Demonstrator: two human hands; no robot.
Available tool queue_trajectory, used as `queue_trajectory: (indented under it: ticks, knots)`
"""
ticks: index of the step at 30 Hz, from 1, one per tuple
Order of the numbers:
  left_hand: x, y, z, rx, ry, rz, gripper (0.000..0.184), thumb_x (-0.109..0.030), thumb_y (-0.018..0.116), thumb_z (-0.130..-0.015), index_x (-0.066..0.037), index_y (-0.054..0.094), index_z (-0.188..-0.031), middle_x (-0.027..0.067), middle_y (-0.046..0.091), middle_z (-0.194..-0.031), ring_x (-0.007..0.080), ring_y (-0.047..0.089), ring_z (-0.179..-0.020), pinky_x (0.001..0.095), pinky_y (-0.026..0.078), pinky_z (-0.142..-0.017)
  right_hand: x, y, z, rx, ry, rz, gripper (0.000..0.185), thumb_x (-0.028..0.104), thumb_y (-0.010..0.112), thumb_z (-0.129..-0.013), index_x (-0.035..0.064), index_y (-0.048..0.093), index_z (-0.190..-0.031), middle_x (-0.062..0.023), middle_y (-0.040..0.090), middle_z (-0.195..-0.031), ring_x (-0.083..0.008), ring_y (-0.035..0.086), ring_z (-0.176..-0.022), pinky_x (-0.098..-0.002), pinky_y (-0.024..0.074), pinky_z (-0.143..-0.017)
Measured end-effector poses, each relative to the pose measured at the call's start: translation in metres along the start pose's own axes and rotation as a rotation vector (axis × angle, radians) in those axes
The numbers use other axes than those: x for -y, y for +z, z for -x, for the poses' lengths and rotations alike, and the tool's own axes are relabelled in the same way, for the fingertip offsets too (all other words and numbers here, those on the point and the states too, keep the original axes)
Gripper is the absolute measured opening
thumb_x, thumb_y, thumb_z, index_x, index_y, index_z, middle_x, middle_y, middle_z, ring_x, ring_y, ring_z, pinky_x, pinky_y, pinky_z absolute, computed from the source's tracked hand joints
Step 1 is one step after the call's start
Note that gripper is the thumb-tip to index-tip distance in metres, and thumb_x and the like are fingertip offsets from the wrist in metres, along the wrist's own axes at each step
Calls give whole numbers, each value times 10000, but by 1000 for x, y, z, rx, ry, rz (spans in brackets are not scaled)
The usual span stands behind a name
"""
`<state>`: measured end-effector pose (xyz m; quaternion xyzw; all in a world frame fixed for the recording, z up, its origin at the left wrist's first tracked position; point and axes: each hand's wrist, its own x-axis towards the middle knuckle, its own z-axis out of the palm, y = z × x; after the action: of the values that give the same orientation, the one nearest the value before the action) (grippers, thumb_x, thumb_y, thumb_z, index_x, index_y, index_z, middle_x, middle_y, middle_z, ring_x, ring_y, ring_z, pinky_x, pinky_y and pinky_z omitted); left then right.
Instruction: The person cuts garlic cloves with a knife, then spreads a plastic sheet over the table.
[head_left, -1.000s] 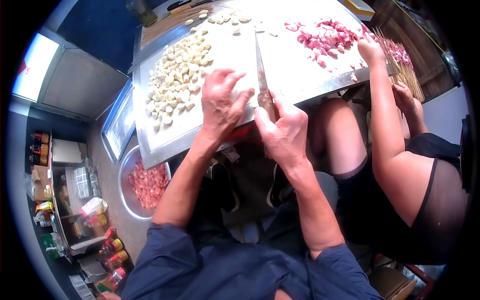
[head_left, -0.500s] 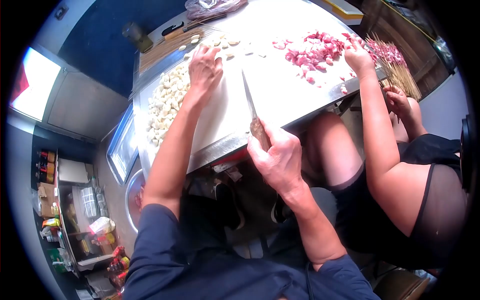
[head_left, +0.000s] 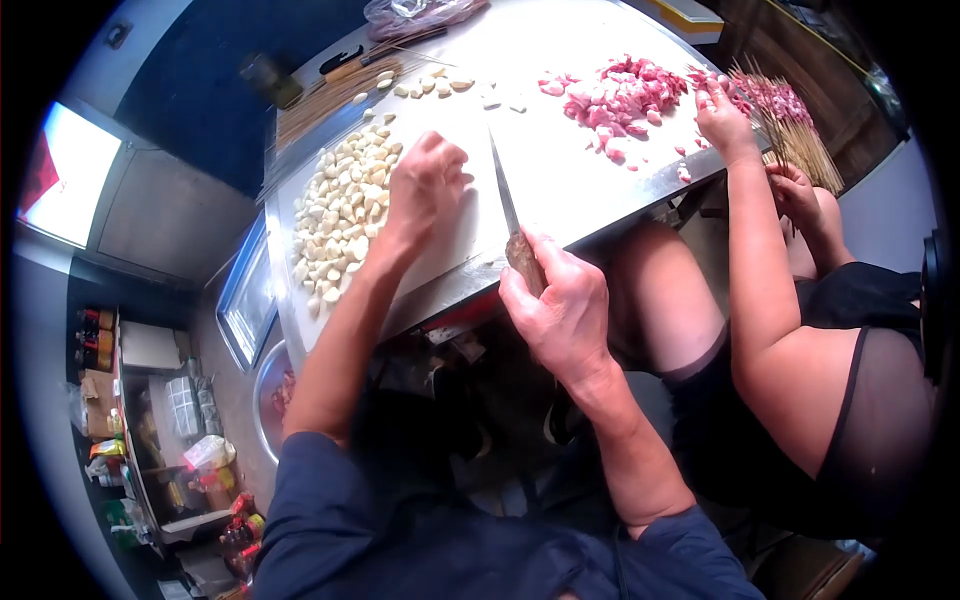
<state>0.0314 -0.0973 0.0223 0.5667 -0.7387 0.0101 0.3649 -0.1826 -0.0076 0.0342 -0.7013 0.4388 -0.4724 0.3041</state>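
Observation:
My right hand (head_left: pixel 562 305) is wrapped round the brown handle of a knife (head_left: pixel 505 187), its blade pointing away from me over the white tabletop (head_left: pixel 455 235). Just right of a pile of peeled garlic cloves (head_left: pixel 345 205) is my left hand (head_left: pixel 428 185), its fingers curled together; whatever they hold is too small or hidden to make out. A few more cloves (head_left: pixel 435 85) lie beyond it, near the far left part of the table.
Pink meat pieces (head_left: pixel 625 95) lie at the right, beside a co-worker's hand (head_left: pixel 722 122). Skewered meat (head_left: pixel 795 115) rests at the table's right edge. Bare skewers (head_left: pixel 335 98) lie far left. A metal bowl (head_left: pixel 268 405) and a blue-rimmed tray (head_left: pixel 245 300) are below left.
My left hand reached to the far cloves, then came back toward me with its fingers curled. My right hand keeps hold of the knife, now slightly lower than at first.

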Motion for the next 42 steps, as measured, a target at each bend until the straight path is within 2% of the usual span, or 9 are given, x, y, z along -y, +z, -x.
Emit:
queue_trajectory:
  ticks: [4,6,11,17,20,24,26,28,42]
  knots:
    - [-19,-7,44,27,-34,46,163,15,786,-793,-18,730,-943,102,632,-912,220,644,-790,346,537,-686,2,0,1,62,35,-10,365,129,652,-855,-79,678,-1154,-267,721,-914,-401,727,-811,-426,587,-754]
    - [-25,-8,55,24,119,31,117,-1,740,-817,-40,723,-926,123,636,-928,308,665,-861,397,550,-743,1,3,2,66,31,-14,362,140,645,-859,-79,680,-1145,-269,722,-920,-404,727,-823,-433,586,-758]
    - [-33,-17,71,-48,131,32,124,17,706,-829,-23,707,-946,129,669,-974,318,655,-889,401,539,-782,2,6,3,111,42,9,389,152,644,-851,-83,676,-1159,-275,721,-943,-409,726,-847,-445,582,-775]
    - [-26,-22,86,-69,-148,176,148,22,779,-822,-14,728,-957,88,679,-935,183,642,-768,294,531,-684,6,7,4,152,56,32,269,142,638,-836,-24,683,-1043,-242,705,-879,-414,703,-812,-472,568,-746]
    - [-33,-26,89,-58,-155,213,137,14,790,-825,-6,738,-950,78,680,-934,163,645,-764,282,525,-668,4,8,5,141,19,29,219,139,636,-832,-6,674,-993,-231,696,-853,-415,696,-789,-476,564,-728]
    - [-37,-31,99,-124,-59,176,124,34,754,-825,5,739,-944,106,675,-907,221,674,-779,310,538,-680,2,10,7,113,-18,37,225,137,636,-831,-8,676,-999,-230,697,-850,-409,699,-785,-469,567,-716]
    - [-42,-31,102,-132,-114,199,108,26,763,-823,6,735,-926,101,672,-903,205,674,-772,303,541,-690,4,10,8,133,-23,38,221,131,635,-834,-7,678,-1000,-227,698,-842,-404,701,-781,-466,570,-708]
    - [-48,-32,101,-157,-310,266,88,15,774,-822,2,731,-898,93,666,-879,180,665,-749,300,537,-678,5,12,11,144,-40,28,224,130,635,-835,-9,679,-1006,-228,699,-841,-401,703,-781,-465,571,-709]
    - [-39,-25,101,-186,-280,320,52,28,766,-803,-1,741,-838,75,671,-804,177,655,-730,301,524,-660,7,17,17,273,-58,112,207,135,644,-838,-12,649,-984,-230,693,-814,-406,697,-776,-484,559,-699]
